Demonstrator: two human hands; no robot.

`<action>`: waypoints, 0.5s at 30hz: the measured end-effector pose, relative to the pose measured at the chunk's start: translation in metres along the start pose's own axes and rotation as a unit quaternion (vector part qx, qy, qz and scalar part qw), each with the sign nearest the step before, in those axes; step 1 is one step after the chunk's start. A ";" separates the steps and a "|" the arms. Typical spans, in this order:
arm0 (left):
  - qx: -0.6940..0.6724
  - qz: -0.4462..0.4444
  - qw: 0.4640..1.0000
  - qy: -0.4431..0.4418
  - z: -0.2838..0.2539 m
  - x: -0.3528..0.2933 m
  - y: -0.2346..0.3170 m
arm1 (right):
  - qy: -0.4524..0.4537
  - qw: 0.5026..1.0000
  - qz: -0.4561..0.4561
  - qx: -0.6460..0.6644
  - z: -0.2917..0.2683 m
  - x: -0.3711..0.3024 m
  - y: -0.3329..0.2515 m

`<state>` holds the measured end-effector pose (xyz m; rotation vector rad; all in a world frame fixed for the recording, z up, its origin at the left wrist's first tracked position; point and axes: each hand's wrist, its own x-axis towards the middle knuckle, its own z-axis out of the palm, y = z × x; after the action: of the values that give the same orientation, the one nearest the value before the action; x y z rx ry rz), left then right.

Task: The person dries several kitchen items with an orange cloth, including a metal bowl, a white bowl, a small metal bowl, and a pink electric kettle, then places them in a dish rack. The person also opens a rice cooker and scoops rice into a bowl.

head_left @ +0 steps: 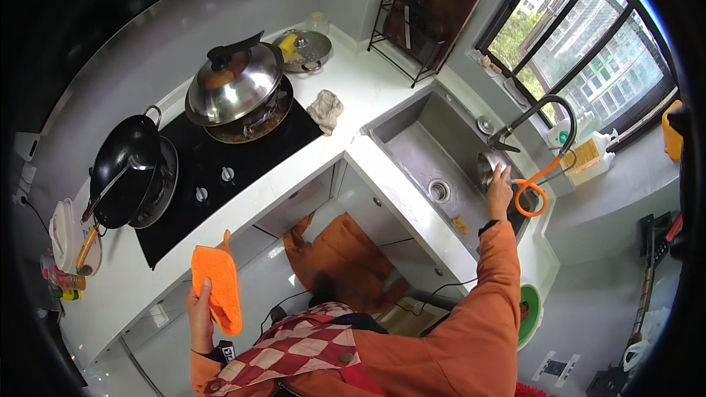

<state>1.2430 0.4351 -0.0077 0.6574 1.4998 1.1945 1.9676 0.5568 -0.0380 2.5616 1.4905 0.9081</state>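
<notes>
while our left hand (200, 307) holds up an orange cloth (223, 288) in front of the surface (360, 95), our right hand (500, 190) reaches down into the sink (404, 147). the left fingers are bent in around the cloth, the thumb across the side we see, with just the soft stuff between them. we think they grip it by one side so the rest can hang free. the right fingers curl over the edge of a round metal thing (484, 169), maybe a bowl or a lid, with no wide gap; we can't tell how tight they squeeze. it is tipped near the sink's right wall, below the bent tap (507, 134), perhaps so drips fall inside. an orange hose (544, 195) loops beside that hand. on the surface, the black stove top (195, 156) bears a black wok (132, 136) with a ladle (136, 163) in it, and a pan (257, 121) under a big shiny lid (243, 81), likely to cover what is inside. a rumpled rag (325, 110) lies between stove and sink. a brown board (441, 0) stands in a wire rack (393, 68), likely to save room. a window (588, 37) brings in light above a bottle (590, 156), and a green tub (531, 320) sits low on our right.
</notes>
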 end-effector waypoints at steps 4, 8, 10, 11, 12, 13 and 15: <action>0.006 0.032 0.999 0.026 -0.014 -0.011 -0.013 | 0.026 0.997 0.019 0.064 -0.006 0.006 -0.019; -0.009 0.031 0.996 0.079 -0.033 -0.019 -0.015 | 0.126 0.919 0.043 0.371 -0.049 0.012 -0.077; 0.006 0.038 0.994 0.100 -0.043 -0.023 -0.013 | -0.090 0.687 0.102 0.714 -0.089 -0.002 -0.127; -0.011 0.038 0.996 0.084 -0.048 -0.025 -0.013 | -0.174 0.561 0.077 0.806 -0.113 -0.019 -0.154; -0.020 0.034 0.996 0.077 -0.054 -0.027 -0.013 | -0.249 0.531 0.087 0.806 -0.140 -0.032 -0.184; -0.035 0.044 0.997 0.061 -0.061 -0.031 -0.012 | -0.328 0.472 0.062 0.816 -0.168 -0.048 -0.215; -0.015 0.055 0.996 0.066 -0.079 -0.034 -0.014 | -0.420 0.399 -0.020 0.815 -0.227 -0.084 -0.275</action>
<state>1.1811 0.3736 -0.0119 0.6594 1.5680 1.3649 1.6068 0.5806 0.0236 2.1185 2.0134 -2.8619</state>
